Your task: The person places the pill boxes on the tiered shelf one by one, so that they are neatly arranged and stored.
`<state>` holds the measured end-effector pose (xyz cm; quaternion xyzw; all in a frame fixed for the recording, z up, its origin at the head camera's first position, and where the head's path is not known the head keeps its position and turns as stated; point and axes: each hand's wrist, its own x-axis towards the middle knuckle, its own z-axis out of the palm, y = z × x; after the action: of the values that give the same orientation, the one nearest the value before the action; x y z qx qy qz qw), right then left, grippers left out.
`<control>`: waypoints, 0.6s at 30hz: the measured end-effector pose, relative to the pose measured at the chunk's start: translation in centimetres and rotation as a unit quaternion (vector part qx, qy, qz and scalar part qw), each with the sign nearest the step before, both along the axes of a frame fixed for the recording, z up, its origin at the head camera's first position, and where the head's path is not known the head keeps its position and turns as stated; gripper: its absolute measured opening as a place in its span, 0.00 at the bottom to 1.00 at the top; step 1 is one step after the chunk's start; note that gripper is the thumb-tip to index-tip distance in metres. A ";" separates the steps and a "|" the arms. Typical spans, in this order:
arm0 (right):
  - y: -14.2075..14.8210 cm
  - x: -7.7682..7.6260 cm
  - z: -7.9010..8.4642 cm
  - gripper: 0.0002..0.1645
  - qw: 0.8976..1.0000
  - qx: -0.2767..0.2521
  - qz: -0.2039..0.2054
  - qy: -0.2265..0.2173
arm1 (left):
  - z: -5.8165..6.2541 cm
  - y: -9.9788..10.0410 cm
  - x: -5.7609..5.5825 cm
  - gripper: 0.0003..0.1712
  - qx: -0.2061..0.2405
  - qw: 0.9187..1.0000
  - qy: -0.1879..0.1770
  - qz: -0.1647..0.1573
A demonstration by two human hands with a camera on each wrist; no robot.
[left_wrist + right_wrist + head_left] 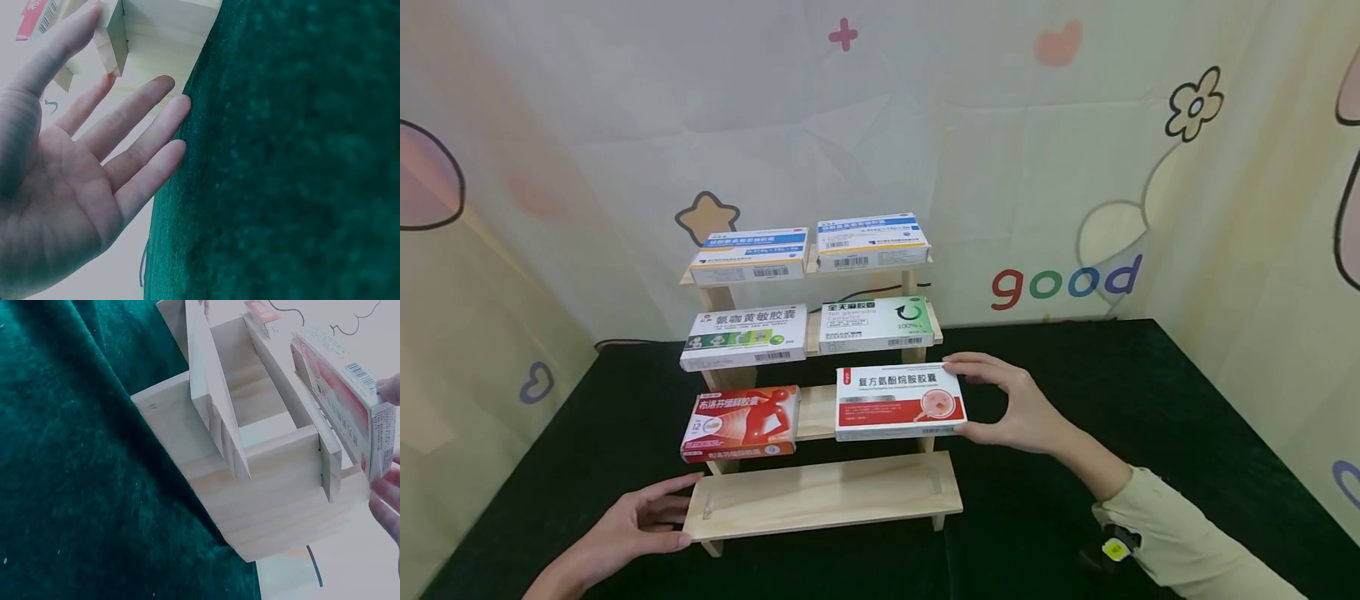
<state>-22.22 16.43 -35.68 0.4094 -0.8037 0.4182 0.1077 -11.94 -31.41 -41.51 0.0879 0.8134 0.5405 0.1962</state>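
Note:
My right hand [1011, 404] grips the right end of a red-and-white medicine box [898, 412], thumb at its front edge and fingers at the back. The box lies over the right part of the rack's third tier; the right wrist view shows the same medicine box [344, 394] tilted along the board, fingertips at its end. My left hand [625, 529] pinches the left end of the stepped wooden rack's lowest board [827, 496] between thumb and index finger. In the left wrist view the left hand's [81, 169] other fingers extend beside the wood.
A red-orange medicine box [741, 423] lies left on the same tier. Above are a white-green box [745, 337], a green-white box [877, 325] and two blue-white boxes, one at left [750, 255]. Dark green cloth [1112, 392] covers the table; a printed curtain [1000, 167] hangs behind.

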 end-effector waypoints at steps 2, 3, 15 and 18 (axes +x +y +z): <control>-0.3 -0.2 -0.1 0.37 1.000 -0.002 0.006 -0.004 | 0.0 0.1 0.0 0.39 0.000 1.000 -0.001 0.001; -0.4 -0.3 -0.2 0.37 1.000 -0.003 0.009 -0.006 | -0.1 0.1 0.0 0.39 0.000 1.000 -0.001 0.001; -1.9 0.1 0.4 0.35 1.000 -0.012 0.020 0.000 | -0.2 -0.2 -0.1 0.38 0.002 1.000 -0.007 0.000; -2.4 0.8 1.3 0.34 1.000 -0.016 0.021 -0.001 | -0.1 -0.2 -0.2 0.38 0.003 1.000 -0.007 -0.004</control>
<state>-21.38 14.02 -34.33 0.4243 -0.7879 0.4338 0.1049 -12.10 -31.65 -41.60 0.0879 0.8098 0.5430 0.2038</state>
